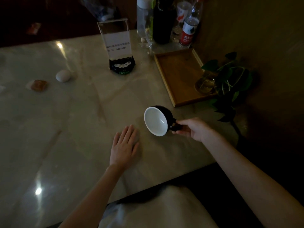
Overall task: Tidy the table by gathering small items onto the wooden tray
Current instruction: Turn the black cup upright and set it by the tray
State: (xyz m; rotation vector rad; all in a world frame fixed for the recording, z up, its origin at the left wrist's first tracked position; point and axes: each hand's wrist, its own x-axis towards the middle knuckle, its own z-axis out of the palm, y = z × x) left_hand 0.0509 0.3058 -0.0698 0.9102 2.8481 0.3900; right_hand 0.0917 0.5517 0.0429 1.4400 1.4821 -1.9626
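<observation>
My right hand (193, 129) grips the handle of a black cup (157, 120) with a white inside. The cup is tipped on its side, mouth facing left, just above the table and short of the wooden tray (178, 71). The tray lies at the right edge, with a glass vase of green plant (206, 83) on its near right corner. My left hand (125, 145) rests flat on the table, fingers spread, left of the cup. A white oval stone (63, 75) and a small orange-and-white packet (37, 84) lie far left.
An acrylic sign stand (117, 45) on a black base stands at the back centre. Behind the tray stand a dark bottle (163, 22), clear bottles (190, 28) and a clear vase (144, 22). The glossy marble table (65, 129) ends near my body; a wall is at right.
</observation>
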